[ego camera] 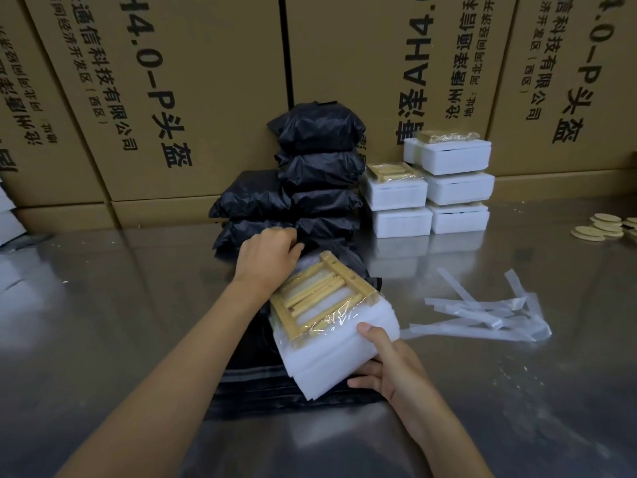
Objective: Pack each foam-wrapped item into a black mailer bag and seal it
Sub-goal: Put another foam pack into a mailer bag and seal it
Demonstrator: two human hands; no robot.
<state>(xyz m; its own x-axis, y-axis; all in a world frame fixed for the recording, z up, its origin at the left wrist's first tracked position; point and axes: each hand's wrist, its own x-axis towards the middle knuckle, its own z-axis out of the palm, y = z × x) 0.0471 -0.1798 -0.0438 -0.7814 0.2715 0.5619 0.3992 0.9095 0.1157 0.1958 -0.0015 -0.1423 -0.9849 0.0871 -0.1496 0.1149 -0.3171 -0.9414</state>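
Foam-wrapped item (331,336) in my hands: white foam block w/ bamboo frame under clear film on top, tilted, far end going into black mailer bag (275,384) lying flat on table. Sealed black bags (320,167) stacked at back; unpacked foam-wrapped items (444,188) stacked just right of them.

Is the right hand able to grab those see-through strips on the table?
Probably yes, but not right now. The right hand is busy holding the foam-wrapped item. The clear strips lie loose on the metal table just to its right, with nothing in between, so it would have to let go first.
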